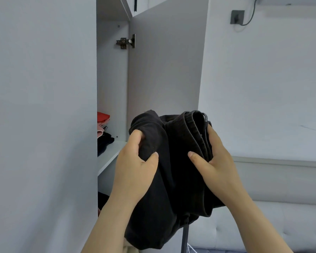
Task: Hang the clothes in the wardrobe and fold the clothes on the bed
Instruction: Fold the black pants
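Note:
A black garment (175, 172), bunched and roughly folded, hangs in the air in front of the open wardrobe (111, 88). My left hand (135, 168) grips its left side, thumb and fingers pinching a thick fold. My right hand (215, 161) holds the right side at the elastic waistband, thumb on the front and fingers behind the cloth. A small label shows at the garment's top right. Its lower part droops below my wrists.
A white wardrobe shelf (108, 157) carries a stack of folded clothes (103, 128), red and pink on top, black below. The open wardrobe door (164, 70) stands behind the garment. A white padded bed (281, 225) lies at lower right, and a wall socket (237, 17) is at upper right.

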{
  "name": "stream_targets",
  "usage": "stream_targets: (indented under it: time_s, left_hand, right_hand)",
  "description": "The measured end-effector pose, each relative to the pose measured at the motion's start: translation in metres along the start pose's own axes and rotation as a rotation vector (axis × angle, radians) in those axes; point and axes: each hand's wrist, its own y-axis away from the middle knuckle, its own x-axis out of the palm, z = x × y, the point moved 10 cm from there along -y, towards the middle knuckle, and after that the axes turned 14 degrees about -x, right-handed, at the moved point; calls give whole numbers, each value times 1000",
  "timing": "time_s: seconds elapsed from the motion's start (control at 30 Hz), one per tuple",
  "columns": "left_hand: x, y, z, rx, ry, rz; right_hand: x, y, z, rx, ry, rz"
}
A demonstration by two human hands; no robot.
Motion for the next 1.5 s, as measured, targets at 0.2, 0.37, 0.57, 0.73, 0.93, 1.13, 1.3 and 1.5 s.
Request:
stream_targets:
  time_s: [0.2, 0.37, 0.57, 0.73, 0.93, 1.13, 1.3, 1.5]
  left_hand:
    - [15, -37, 20, -19, -22, -29]
    - [10, -70, 34, -8, -43, -74]
    - [-2, -90, 61, -18, -46, -101]
    - [-4, -114, 73, -14, -52, -116]
    - [-30, -170, 63, 50, -95, -311]
    - [-61, -218, 58, 63, -117, -569]
    - [-75, -240, 53, 137, -201, -778]
    - [-109, -278, 46, 147, -295, -923]
  right_hand:
    - [26, -35, -37, -31, -72, 36]
    - [52, -65, -55, -66, -133, 21]
    - [89, -78, -72, -102, -160, 28]
    - [111, -104, -81, -133, -212, 20]
    - [145, -180, -82, -225, -340, 7]
    - [188, -266, -79, -341, -521, 24]
    - [228, -315, -78, -391, -685, 41]
    - [281, -363, -69, -418, -889, 74]
